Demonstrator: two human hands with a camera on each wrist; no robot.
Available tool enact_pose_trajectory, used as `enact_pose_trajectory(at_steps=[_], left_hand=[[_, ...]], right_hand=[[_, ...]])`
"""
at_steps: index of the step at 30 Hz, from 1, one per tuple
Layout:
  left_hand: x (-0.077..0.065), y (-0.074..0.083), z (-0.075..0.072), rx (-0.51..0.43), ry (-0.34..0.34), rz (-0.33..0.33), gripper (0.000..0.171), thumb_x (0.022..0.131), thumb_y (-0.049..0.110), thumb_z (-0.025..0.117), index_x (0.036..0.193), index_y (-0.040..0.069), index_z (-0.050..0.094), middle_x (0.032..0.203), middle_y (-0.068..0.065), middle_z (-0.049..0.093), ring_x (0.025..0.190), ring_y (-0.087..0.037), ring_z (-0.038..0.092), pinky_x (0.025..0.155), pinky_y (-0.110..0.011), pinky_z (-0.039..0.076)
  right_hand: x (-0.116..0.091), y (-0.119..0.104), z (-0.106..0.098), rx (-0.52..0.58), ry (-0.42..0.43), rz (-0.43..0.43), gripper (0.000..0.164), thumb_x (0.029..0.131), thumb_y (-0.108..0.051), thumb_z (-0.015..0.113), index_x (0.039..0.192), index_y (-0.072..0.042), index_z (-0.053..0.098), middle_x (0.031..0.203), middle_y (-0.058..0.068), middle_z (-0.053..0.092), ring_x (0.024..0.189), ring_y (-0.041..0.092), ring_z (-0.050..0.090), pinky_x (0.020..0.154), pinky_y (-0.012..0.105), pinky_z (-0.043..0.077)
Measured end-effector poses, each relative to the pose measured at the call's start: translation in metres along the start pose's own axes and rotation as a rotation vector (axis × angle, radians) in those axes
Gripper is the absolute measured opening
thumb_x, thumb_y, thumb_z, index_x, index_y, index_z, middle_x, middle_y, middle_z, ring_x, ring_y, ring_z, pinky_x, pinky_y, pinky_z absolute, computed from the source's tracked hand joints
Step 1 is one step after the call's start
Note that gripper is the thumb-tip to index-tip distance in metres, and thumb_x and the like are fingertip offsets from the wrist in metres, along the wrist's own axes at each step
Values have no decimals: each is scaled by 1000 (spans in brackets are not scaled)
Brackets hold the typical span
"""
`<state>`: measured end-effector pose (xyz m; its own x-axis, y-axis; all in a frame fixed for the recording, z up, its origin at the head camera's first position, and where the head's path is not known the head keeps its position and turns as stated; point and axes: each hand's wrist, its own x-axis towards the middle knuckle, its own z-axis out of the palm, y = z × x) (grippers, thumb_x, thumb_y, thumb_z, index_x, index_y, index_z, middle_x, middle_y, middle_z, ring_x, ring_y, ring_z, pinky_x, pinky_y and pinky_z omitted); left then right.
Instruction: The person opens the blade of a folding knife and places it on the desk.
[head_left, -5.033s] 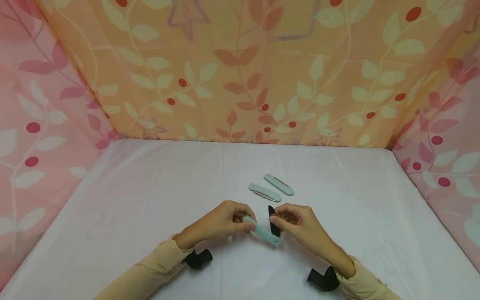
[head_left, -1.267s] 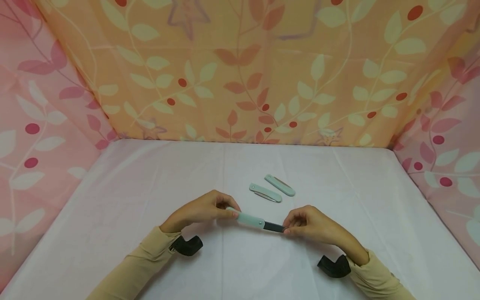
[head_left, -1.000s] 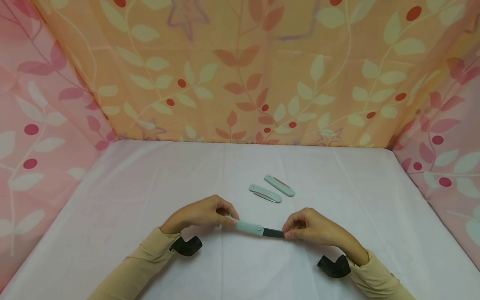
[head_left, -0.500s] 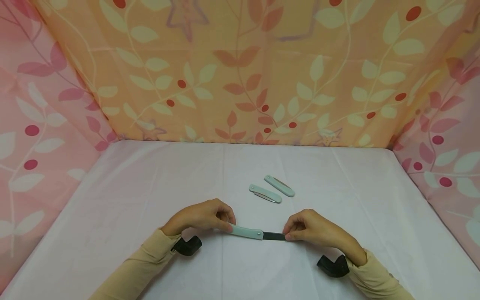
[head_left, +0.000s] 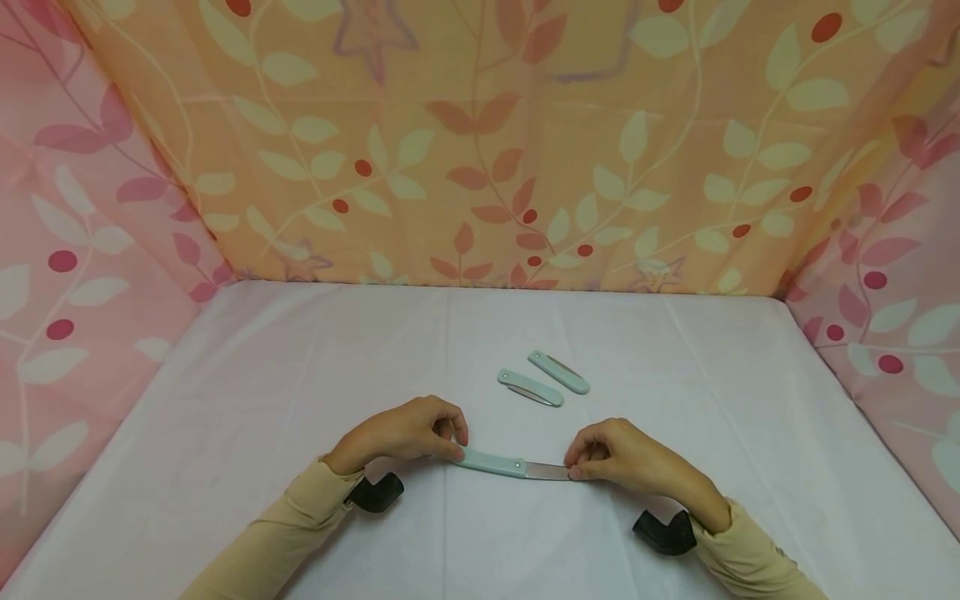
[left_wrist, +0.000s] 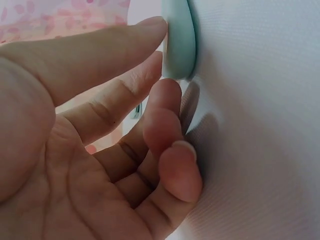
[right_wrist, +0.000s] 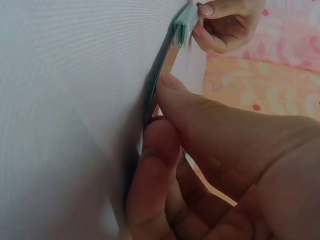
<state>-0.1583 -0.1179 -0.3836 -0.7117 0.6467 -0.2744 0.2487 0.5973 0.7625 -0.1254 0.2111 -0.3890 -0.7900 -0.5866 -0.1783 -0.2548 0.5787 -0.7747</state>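
Observation:
A mint-green folding knife (head_left: 491,462) lies unfolded in front of me, nearly level from left to right, low over the white cloth. My left hand (head_left: 408,432) pinches the end of its handle (left_wrist: 180,42) between thumb and fingers, the other fingers curling underneath. At the opposite end my right hand (head_left: 630,454) holds the tip of the silver blade (head_left: 546,472) between thumb and fingertip. In the right wrist view the blade (right_wrist: 170,57) runs from my thumb to the handle; its tip is hidden by the fingers.
Two more mint-green folding knives, a nearer one (head_left: 529,387) and a farther one (head_left: 558,372), lie folded beyond the hands. White cloth (head_left: 337,350) covers the table. Patterned fabric walls (head_left: 480,167) stand at the back and sides. Black mounts (head_left: 666,533) sit at both wrists.
Five seconds ago the blade stood at an angle to the handle; now it is swung out in line. Since then the knife has come down toward the cloth, and its blade has turned from dark to shiny.

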Motion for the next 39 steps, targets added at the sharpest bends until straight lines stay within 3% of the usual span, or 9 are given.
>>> enact_pose_trajectory(at_steps=[13, 26, 39], left_hand=[[2, 2, 0, 11, 19, 24, 12, 87, 16, 75, 95, 8, 69, 70, 4, 52, 63, -7, 45, 57, -18, 36], [9, 2, 5, 44, 117, 46, 21, 90, 20, 73, 105, 7, 68, 76, 2, 56, 71, -9, 50, 65, -20, 40], [30, 10, -4, 58, 167, 97, 25, 91, 19, 73, 111, 7, 67, 86, 0, 62, 76, -11, 56, 72, -22, 45]], right_hand=[[0, 2, -1, -59, 30, 6, 22, 85, -24, 78, 99, -8, 71, 79, -7, 64, 69, 0, 56, 64, 19, 46], [3, 0, -5, -157, 212, -9, 24, 85, -19, 77, 105, -8, 69, 95, -1, 69, 82, 4, 59, 72, 22, 50], [28, 1, -13, -149, 290, -44, 27, 85, -16, 79, 107, -4, 69, 103, 5, 70, 88, 13, 64, 78, 26, 54]])
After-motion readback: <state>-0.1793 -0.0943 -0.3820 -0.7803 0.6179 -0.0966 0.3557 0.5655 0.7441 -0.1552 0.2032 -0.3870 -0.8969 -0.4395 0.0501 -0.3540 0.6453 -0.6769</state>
